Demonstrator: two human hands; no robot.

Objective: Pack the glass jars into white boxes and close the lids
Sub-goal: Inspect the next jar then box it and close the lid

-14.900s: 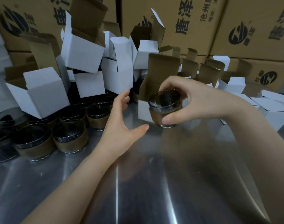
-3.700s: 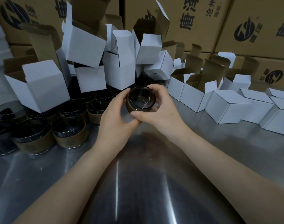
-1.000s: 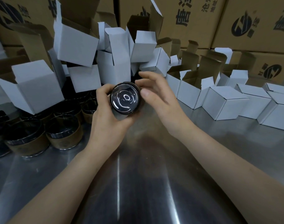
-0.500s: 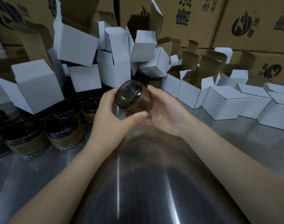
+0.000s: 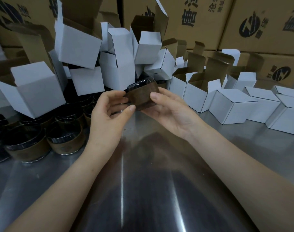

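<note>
Spanning the lower frame: steel table (image 5: 142,190). Centre: left hand (image 5: 109,116) and right hand (image 5: 173,113), both grasping one jar (image 5: 142,96), brown-banded, tilted, held above the table, a thumb on each side. Lower left: standing jars (image 5: 64,139), clustered on the table. Right: closed white boxes (image 5: 233,108) in a row. Upper left to centre: open white boxes (image 5: 79,46), heaped. Back: brown cartons (image 5: 260,22), stacked.

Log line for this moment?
left hand: pinches glass jar | right hand: holds it, tilted, above table | open white box: right of hands | step: not yet boxed
</note>
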